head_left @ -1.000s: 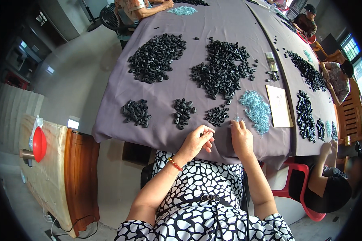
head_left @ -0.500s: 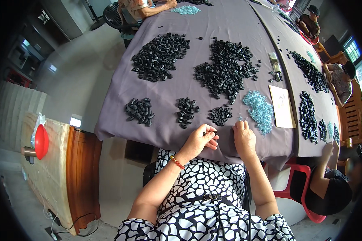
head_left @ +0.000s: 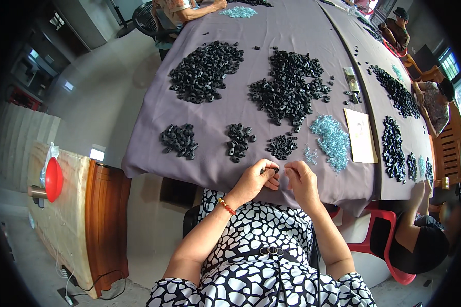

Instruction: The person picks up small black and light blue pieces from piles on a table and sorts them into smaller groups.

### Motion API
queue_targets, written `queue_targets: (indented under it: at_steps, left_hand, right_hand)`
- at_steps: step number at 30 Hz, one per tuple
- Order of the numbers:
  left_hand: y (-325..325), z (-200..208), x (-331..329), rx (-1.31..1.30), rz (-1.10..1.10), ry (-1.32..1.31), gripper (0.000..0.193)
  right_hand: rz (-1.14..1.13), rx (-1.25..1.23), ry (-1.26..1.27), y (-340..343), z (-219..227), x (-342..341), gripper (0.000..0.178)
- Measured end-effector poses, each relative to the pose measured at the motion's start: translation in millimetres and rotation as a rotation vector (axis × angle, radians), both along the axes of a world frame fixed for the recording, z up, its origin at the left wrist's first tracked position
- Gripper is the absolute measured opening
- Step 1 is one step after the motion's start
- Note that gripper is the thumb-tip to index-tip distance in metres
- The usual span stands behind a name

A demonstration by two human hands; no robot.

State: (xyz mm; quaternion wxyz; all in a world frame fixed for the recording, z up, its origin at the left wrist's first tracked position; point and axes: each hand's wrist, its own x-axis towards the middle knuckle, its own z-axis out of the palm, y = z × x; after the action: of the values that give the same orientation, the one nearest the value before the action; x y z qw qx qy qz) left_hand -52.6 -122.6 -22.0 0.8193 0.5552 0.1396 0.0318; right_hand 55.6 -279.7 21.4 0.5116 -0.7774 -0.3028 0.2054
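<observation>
At the table's front edge my left hand [head_left: 252,182], with a red beaded bracelet at its wrist, is closed around a small black plastic part [head_left: 275,170]. Close by on its right, my right hand [head_left: 303,183] has thumb and fingers pinched together; whatever is between them is too small to make out. Just beyond the hands lie a small heap of black parts [head_left: 281,148] and a few loose clear bluish pieces [head_left: 310,155]. A larger heap of clear bluish pieces [head_left: 333,143] lies to their right.
Two more small heaps of black parts [head_left: 239,142] [head_left: 179,141] lie left. Farther back are two big black heaps [head_left: 205,72] [head_left: 289,84]. A paper card [head_left: 361,135] and a tube [head_left: 350,79] lie right. Other people sit around the cloth-covered table [head_left: 148,138]; a red chair [head_left: 381,230] stands right.
My right hand has moved left, from the loose bluish pieces toward my left hand. My left hand stays nearly in place with the black part.
</observation>
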Motion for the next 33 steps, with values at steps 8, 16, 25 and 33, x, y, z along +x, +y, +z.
queue_targets:
  at_steps: [8, 16, 25, 33]
  left_hand:
    - [0.2, 0.1, -1.5, 0.0, -0.006, -0.015, 0.021]
    - [0.7, 0.5, -1.7, -0.004, -0.015, -0.013, 0.021]
    - [2.5, 3.9, -2.4, 0.035, -0.039, -0.034, 0.024]
    - [-1.4, 2.4, -2.3, 0.024, -0.033, -0.044, 0.025]
  right_hand:
    - [0.023, 0.098, -0.191, 5.0, -1.4, -6.8, 0.012]
    - [0.022, 0.081, -0.211, 6.7, -1.2, -9.1, 0.014]
    - [0.063, 0.072, -0.318, 7.8, -5.4, -9.2, 0.016]
    - [0.052, 0.049, -0.214, 5.8, -0.5, -8.4, 0.011]
